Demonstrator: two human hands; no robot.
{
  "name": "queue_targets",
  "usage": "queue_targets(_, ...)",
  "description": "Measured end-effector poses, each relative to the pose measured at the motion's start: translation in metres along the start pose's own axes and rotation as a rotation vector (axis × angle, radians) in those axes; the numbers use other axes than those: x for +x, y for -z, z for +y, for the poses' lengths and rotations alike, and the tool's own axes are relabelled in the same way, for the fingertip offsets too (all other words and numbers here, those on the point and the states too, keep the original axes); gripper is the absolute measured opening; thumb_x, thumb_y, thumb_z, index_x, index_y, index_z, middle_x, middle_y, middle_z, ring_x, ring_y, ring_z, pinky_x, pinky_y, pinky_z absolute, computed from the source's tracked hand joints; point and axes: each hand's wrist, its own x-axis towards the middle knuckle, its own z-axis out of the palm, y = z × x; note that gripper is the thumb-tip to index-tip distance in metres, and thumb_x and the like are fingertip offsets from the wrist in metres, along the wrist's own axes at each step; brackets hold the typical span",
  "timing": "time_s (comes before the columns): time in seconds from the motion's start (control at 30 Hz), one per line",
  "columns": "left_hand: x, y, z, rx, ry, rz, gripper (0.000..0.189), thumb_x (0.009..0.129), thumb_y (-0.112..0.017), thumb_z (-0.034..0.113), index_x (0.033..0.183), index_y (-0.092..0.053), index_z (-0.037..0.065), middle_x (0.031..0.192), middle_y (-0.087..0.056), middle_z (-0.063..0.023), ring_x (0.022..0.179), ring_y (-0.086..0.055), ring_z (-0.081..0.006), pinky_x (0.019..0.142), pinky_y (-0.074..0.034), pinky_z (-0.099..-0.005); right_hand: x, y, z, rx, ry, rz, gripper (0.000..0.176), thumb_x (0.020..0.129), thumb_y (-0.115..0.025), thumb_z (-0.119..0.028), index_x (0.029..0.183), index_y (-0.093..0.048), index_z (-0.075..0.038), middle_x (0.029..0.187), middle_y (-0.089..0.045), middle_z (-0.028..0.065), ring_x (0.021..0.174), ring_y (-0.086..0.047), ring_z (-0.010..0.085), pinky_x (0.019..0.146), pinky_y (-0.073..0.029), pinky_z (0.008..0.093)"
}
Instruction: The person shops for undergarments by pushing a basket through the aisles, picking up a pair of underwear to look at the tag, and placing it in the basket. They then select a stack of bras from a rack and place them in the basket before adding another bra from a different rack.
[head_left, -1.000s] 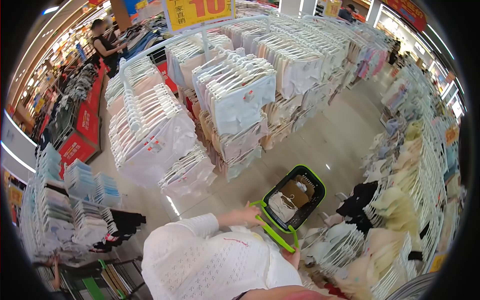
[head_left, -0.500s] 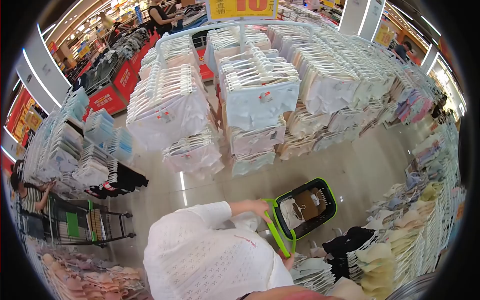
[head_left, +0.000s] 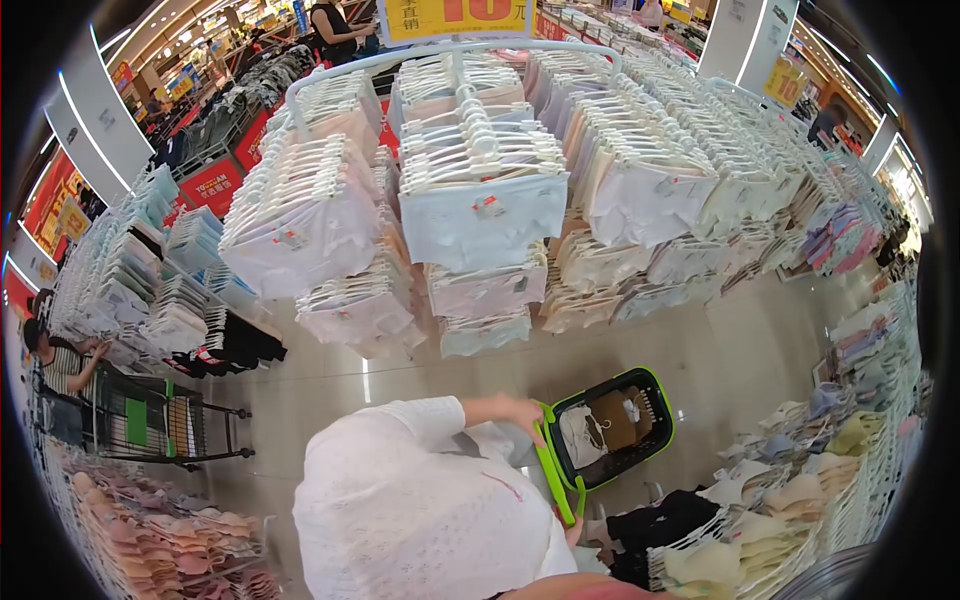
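Note:
A black shopping basket with a bright green rim hangs or stands just ahead of my body. At its near side, my left hand is closed on one end of the green handle. The lower end of that handle is held by my right hand, which is mostly hidden behind my white top. Inside the basket lie a white garment on a hanger and a brown cardboard-like piece.
Racks of pale underwear on white hangers stand ahead. More clothing racks line the right and the lower left. At left, a person stands by a shopping cart. Shiny tiled floor lies between.
The view has shifted, with the racks ahead appearing larger and further left. The basket remains in both hands, sitting slightly lower in view.

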Motion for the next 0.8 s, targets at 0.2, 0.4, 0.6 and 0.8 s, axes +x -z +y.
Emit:
queue_targets(0.2, 0.075, 0.012, 0.01, 0.057, -0.069, 0.061, 0.075, 0.065, -0.052, 0.07, 0.07, -0.061, -0.004, 0.071, -0.058, -0.0223, 0.074, -0.056, -0.0341, 0.069, -0.045, -0.0397, 0.035, -0.004, -0.069, 0.056, 0.075, -0.004, 0.035, 0.082, -0.047, -0.032, 0.098, -0.05, -0.001, 0.09, -0.057, 0.0152, 0.084, -0.057, 0.0256, 0.075, -0.046, 0.0387)
queue_targets(0.4, 0.144, 0.036, 0.025, 0.048, -0.037, -0.054, 0.081, 0.063, -0.048, 0.075, 0.075, -0.062, -0.004, 0.076, -0.06, -0.0209, 0.076, -0.058, -0.035, 0.067, -0.046, -0.045, 0.046, -0.035, -0.139, 0.102, 0.2, 0.046, 0.034, 0.08, -0.051, -0.027, 0.098, -0.047, 0.002, 0.092, -0.055, 0.0179, 0.082, -0.056, 0.0269, 0.071, -0.047, 0.038)
queue_targets(0.6, 0.188, 0.071, 0.051, 0.181, -0.011, -0.271, 0.083, 0.067, -0.042, 0.075, 0.075, -0.063, -0.006, 0.079, -0.06, -0.0237, 0.077, -0.057, -0.0365, 0.071, -0.047, -0.0436, 0.091, -0.025, -0.163, 0.302, 0.196, 0.14, 0.021, 0.081, -0.049, -0.023, 0.09, -0.045, -0.004, 0.096, -0.056, 0.0212, 0.089, -0.054, 0.0318, 0.08, -0.043, 0.0447)
queue_targets(0.8, 0.226, 0.047, 0.031, 0.019, -0.141, -0.144, 0.072, 0.071, -0.051, 0.064, 0.089, -0.059, -0.006, 0.081, -0.059, -0.0236, 0.08, -0.055, -0.0367, 0.073, -0.045, -0.042, 0.118, -0.009, -0.202, 0.305, 0.137, 0.078, 0.019, 0.084, -0.044, -0.025, 0.078, -0.045, -0.007, 0.094, -0.059, 0.0213, 0.092, -0.054, 0.0331, 0.083, -0.041, 0.0471)
